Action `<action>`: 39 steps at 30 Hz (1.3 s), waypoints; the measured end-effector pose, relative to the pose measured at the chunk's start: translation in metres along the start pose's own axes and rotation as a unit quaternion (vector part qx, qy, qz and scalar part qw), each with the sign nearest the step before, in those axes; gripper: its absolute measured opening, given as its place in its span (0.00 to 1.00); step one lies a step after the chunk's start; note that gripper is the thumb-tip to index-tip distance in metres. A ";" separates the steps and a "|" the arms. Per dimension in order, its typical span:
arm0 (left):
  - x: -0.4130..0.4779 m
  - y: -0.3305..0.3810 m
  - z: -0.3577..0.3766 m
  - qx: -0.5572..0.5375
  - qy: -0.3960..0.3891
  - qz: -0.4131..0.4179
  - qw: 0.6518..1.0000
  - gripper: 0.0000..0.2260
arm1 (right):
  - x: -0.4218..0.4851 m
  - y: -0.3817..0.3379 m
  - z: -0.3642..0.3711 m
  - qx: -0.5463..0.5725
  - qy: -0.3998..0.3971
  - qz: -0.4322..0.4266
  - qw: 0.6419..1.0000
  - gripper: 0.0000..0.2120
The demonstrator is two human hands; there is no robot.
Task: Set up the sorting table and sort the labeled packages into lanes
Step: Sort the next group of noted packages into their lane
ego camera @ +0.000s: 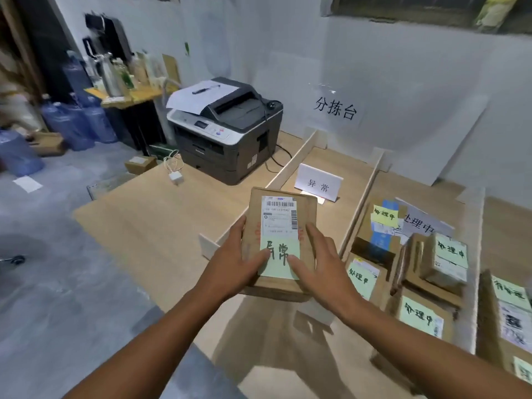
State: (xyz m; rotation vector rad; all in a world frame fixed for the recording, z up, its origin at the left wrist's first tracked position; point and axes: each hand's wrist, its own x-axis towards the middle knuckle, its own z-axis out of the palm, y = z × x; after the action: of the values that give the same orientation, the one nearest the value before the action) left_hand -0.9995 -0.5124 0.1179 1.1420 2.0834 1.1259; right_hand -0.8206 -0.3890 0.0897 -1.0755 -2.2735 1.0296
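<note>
Holding the brown package flat between both hands, I see it above the table, over the near part of the lane whose white sign matches its green note. My left hand grips its left edge and my right hand its right edge, fingers closed round it, both thumbs on top. Packages with green notes fill the next lane rightward.

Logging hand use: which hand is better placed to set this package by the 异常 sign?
Right hand, slightly. Both hands hold the package, but the sign stands ahead and to its right, nearer the right hand than the left hand.
</note>
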 end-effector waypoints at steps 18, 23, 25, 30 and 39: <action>0.363 -0.091 0.101 0.074 -0.204 0.010 0.976 0.24 | 0.265 0.153 0.086 0.055 0.059 0.203 0.976 0.37; 0.394 -0.107 0.121 0.127 -0.152 -0.036 0.979 0.29 | 0.299 0.178 0.099 0.060 0.053 0.213 0.974 0.38; 0.393 -0.106 0.121 0.160 -0.148 -0.051 0.975 0.34 | 0.302 0.179 0.101 0.055 0.049 0.208 0.975 0.38; 0.373 -0.088 0.111 0.218 -0.117 0.029 0.968 0.27 | 0.291 0.162 0.091 0.078 0.035 0.198 0.977 0.35; 0.306 -0.005 0.076 0.224 -0.165 0.243 0.929 0.27 | 0.146 0.067 -0.055 -0.104 0.162 0.205 0.960 0.33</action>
State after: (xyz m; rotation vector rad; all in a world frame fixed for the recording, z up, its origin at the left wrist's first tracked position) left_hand -1.1047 -0.2206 0.0613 1.9974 1.8804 0.5854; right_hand -0.8433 -0.2205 0.0815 -1.7194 -1.9659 0.6940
